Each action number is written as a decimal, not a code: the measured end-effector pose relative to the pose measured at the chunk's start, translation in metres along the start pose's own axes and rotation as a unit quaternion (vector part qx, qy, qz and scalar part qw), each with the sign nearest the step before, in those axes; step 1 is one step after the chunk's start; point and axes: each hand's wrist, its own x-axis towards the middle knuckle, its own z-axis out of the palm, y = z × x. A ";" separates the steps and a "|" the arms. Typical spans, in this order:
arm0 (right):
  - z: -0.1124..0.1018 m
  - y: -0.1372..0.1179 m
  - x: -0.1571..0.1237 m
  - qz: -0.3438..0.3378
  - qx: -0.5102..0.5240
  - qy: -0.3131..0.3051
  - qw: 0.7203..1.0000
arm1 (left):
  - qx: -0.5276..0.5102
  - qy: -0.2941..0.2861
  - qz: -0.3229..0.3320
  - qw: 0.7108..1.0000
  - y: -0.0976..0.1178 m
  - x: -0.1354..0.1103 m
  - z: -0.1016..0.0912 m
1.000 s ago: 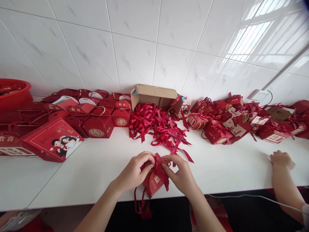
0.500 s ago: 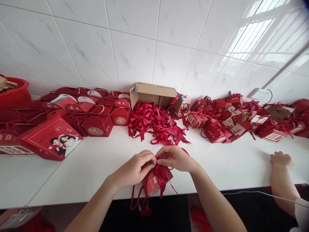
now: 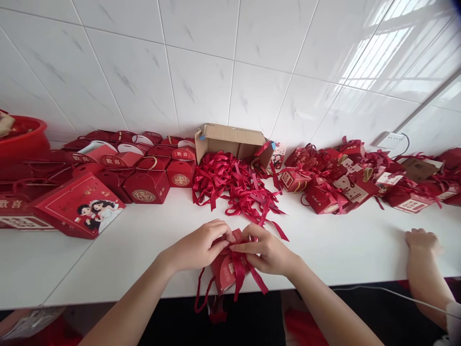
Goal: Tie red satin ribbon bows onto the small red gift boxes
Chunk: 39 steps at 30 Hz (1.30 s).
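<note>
A small red gift box (image 3: 226,270) with gold characters sits at the front edge of the white table (image 3: 144,250). A red ribbon (image 3: 240,276) is wrapped round it, its ends hanging down over the front. My left hand (image 3: 199,246) is closed on the box's top left. My right hand (image 3: 262,250) pinches the ribbon at the top of the box. The two hands almost touch. A red cord handle (image 3: 202,293) dangles below the table edge.
A heap of loose red ribbons (image 3: 236,185) spills from an open cardboard box (image 3: 230,141) at the back. Red gift boxes (image 3: 147,185) stand at the left, ribbon-tied ones (image 3: 334,192) at the right. Another person's hand (image 3: 421,240) rests at the far right. A red basin (image 3: 23,137) is at the far left.
My right hand has moved from above the box down onto its right side, still pinching the ribbon. The ribbon ends now hang lower. The other person's hand barely moved.
</note>
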 end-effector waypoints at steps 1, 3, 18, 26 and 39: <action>0.001 0.001 -0.002 -0.007 -0.001 0.002 1.000 | 0.006 0.001 -0.008 1.000 -0.001 0.000 -0.001; 0.004 0.001 -0.005 -0.004 0.003 0.000 1.000 | 0.018 0.007 -0.028 0.999 -0.003 0.001 -0.005; 0.013 0.005 -0.015 0.054 0.072 0.014 0.996 | -0.083 -0.049 0.001 0.995 -0.022 0.007 0.000; 0.016 0.007 -0.015 0.055 0.086 0.032 0.994 | -0.049 -0.071 -0.015 0.996 -0.026 0.009 0.005; 0.018 0.010 -0.019 0.038 0.083 0.043 0.995 | -0.027 0.017 -0.017 0.999 -0.019 0.013 0.009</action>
